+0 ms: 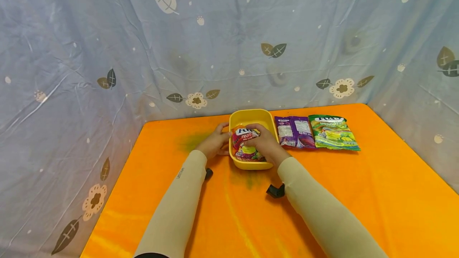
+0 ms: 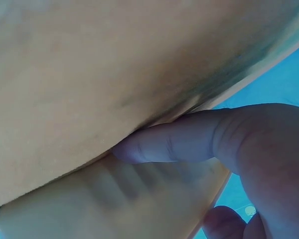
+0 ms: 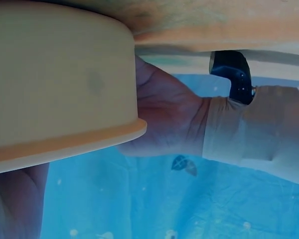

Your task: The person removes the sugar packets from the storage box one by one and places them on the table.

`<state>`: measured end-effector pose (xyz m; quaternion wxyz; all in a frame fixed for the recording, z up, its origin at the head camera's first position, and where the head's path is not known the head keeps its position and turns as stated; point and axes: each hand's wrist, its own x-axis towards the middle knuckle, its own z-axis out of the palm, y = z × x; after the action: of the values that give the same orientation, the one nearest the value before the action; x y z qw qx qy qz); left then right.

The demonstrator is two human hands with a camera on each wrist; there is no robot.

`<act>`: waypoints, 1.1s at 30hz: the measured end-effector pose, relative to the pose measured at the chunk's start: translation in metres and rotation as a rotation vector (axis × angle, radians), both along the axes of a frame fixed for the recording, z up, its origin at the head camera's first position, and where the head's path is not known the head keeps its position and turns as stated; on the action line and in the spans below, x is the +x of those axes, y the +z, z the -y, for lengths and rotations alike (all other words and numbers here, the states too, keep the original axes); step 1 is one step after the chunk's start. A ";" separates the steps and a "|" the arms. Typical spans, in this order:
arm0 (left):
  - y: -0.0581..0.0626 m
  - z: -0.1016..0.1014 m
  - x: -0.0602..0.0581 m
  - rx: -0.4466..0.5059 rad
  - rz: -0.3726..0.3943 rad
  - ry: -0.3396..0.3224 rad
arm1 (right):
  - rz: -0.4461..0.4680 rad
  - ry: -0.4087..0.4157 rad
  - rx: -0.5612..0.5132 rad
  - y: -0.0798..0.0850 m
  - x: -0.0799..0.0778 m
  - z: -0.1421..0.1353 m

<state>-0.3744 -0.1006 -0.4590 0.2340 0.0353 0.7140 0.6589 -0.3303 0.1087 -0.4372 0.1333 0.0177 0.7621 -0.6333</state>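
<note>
A yellow plastic tub (image 1: 252,166) stands near the table's back edge. Inside it lies a red candy packet (image 1: 247,155) with "FRUIT" printed on it. My right hand (image 1: 267,144) reaches over the tub's right rim and grips the packet, thumb across its front and fingers at its upper edge. My left hand (image 1: 214,143) rests against the tub's left side, fingers spread along the outer wall. In the left wrist view, a straight finger (image 2: 169,142) lies low beside the tub wall (image 2: 139,199). The right wrist view shows the left palm (image 3: 164,114) behind the tub.
Right of the tub lie a purple packet (image 1: 295,132) and a green candy packet (image 1: 333,132), side by side. An orange cloth (image 1: 229,218) covers the table. Patterned grey-blue curtains (image 1: 229,51) hang behind and at both sides. Black wrist mounts (image 1: 275,191) stick out under the sleeves.
</note>
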 end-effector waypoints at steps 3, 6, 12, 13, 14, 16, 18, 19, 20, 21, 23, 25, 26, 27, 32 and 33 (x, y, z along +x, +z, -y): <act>0.000 0.000 0.000 -0.005 0.005 0.004 | 0.000 -0.009 -0.017 0.000 0.000 -0.001; 0.000 0.000 0.000 -0.018 0.004 0.003 | 0.001 -0.019 -0.028 -0.001 0.000 -0.001; 0.000 0.000 0.000 -0.014 0.000 -0.004 | -0.023 -0.020 -0.047 -0.003 0.000 0.000; 0.000 0.000 0.000 -0.012 0.001 -0.004 | -0.030 -0.019 -0.052 -0.003 0.000 0.000; 0.000 0.000 0.000 -0.011 0.003 -0.002 | -0.041 -0.019 -0.055 -0.003 0.000 0.000; 0.000 0.000 0.000 -0.004 0.001 0.000 | -0.062 -0.020 -0.066 -0.003 0.000 -0.001; 0.000 -0.001 0.000 -0.002 0.003 0.003 | -0.078 -0.028 -0.081 -0.004 0.001 -0.001; 0.001 -0.001 0.000 -0.002 0.005 0.005 | -0.088 -0.032 -0.096 -0.004 0.001 -0.002; 0.001 -0.001 0.000 0.001 0.006 0.004 | -0.095 -0.037 -0.109 -0.004 0.001 -0.002; 0.001 -0.002 0.000 0.002 0.007 0.002 | -0.102 -0.043 -0.123 -0.004 0.001 -0.003; 0.001 -0.002 -0.001 -0.002 0.011 0.000 | -0.116 -0.044 -0.151 -0.003 0.002 -0.003; 0.001 -0.002 -0.001 -0.005 0.010 -0.002 | -0.136 -0.041 -0.183 -0.003 0.003 -0.004; 0.001 -0.002 -0.001 -0.008 0.005 -0.006 | -0.140 -0.042 -0.208 -0.003 0.003 -0.005; 0.001 -0.002 -0.001 -0.013 0.001 -0.009 | -0.146 -0.043 -0.232 -0.002 0.003 -0.006; 0.002 0.000 0.000 -0.032 -0.018 -0.028 | -0.147 -0.039 -0.344 -0.001 0.004 -0.009; 0.002 0.000 0.001 -0.031 -0.020 -0.029 | -0.148 -0.035 -0.350 0.000 0.004 -0.009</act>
<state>-0.3737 -0.1003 -0.4570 0.2368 0.0485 0.7259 0.6440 -0.3259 0.1177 -0.4376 0.0671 -0.0391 0.6475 -0.7581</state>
